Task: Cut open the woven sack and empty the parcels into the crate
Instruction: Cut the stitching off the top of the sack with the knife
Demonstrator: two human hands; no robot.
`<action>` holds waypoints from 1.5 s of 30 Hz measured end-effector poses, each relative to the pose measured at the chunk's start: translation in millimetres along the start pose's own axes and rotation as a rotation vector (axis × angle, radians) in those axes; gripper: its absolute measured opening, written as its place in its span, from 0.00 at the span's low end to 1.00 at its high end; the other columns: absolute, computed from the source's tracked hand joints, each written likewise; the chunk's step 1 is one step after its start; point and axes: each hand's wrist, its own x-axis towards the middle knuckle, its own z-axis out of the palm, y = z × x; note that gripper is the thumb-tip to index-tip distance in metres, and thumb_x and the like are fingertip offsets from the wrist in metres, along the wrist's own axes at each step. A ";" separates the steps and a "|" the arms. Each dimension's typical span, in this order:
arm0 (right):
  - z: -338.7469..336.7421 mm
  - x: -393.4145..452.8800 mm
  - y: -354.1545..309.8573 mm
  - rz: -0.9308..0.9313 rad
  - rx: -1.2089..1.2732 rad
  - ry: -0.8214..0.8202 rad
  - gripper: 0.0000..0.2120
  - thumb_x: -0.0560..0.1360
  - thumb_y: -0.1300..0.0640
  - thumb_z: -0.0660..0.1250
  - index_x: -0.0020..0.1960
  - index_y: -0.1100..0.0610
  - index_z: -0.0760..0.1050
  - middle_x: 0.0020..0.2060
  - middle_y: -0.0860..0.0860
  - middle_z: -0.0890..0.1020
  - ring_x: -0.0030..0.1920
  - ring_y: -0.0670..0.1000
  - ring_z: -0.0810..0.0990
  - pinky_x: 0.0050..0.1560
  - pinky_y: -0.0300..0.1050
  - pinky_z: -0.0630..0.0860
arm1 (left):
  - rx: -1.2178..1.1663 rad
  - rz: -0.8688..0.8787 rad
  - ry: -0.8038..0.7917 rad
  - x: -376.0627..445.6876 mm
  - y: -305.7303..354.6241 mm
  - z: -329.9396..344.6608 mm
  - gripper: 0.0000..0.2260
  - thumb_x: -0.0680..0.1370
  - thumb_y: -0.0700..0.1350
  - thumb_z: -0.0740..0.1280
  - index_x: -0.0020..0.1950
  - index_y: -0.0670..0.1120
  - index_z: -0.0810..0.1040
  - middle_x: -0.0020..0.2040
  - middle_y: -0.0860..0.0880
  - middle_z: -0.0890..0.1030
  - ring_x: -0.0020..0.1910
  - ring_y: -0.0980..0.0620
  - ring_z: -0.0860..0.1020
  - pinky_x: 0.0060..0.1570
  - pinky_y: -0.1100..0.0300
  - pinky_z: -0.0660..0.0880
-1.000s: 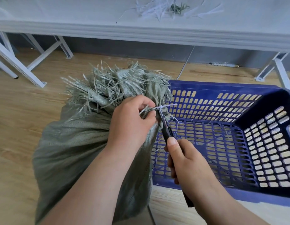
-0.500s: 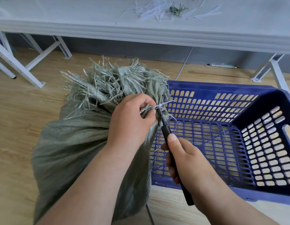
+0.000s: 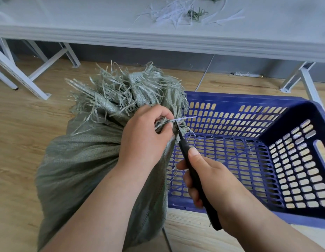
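While the left hand [image 3: 145, 135] grips the gathered neck of the grey-green woven sack [image 3: 81, 160], its fingers curl round the bunched weave beside a white cable tie [image 3: 183, 118]. The right hand [image 3: 212, 180] is wrapped round a black-handled knife [image 3: 194, 171], whose tip touches the neck just under the tie. Standing on the wooden floor [image 3: 16, 135], the sack leans against the blue slotted crate's [image 3: 249, 100] left edge. White and green scraps [image 3: 178, 13] lie on the white tabletop [image 3: 85, 15] beyond.
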 end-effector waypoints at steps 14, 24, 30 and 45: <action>-3.2 -0.5 -6.4 0.028 0.201 -0.107 0.24 0.82 0.44 0.53 0.48 0.61 0.79 0.25 0.50 0.73 0.20 0.48 0.64 0.21 0.38 0.62 | 0.013 0.011 -0.053 -0.3 3.0 -1.2 0.04 0.75 0.47 0.69 0.46 0.56 0.77 0.48 0.58 0.76 0.45 0.61 0.73 0.48 0.58 0.73; -1.8 -0.1 -7.9 0.031 0.261 -0.145 0.24 0.82 0.44 0.52 0.52 0.63 0.77 0.24 0.50 0.70 0.20 0.47 0.61 0.20 0.37 0.58 | 0.026 0.033 -0.008 -3.3 7.8 -1.1 0.02 0.76 0.48 0.68 0.46 0.56 0.78 0.47 0.57 0.76 0.46 0.56 0.76 0.47 0.53 0.75; 0.6 -3.0 -7.8 0.010 0.225 -0.113 0.24 0.82 0.45 0.52 0.50 0.63 0.76 0.23 0.50 0.69 0.19 0.47 0.60 0.20 0.37 0.58 | 0.047 0.017 -0.002 -3.1 9.1 -1.6 0.02 0.77 0.49 0.67 0.46 0.56 0.77 0.47 0.57 0.76 0.45 0.55 0.76 0.45 0.54 0.75; -4.8 0.2 -17.3 0.022 0.178 -0.082 0.23 0.82 0.44 0.53 0.49 0.62 0.77 0.23 0.50 0.70 0.20 0.47 0.61 0.22 0.37 0.58 | 0.082 0.050 -0.028 -4.5 12.7 0.2 0.01 0.77 0.48 0.67 0.46 0.55 0.77 0.48 0.56 0.76 0.46 0.55 0.76 0.45 0.55 0.73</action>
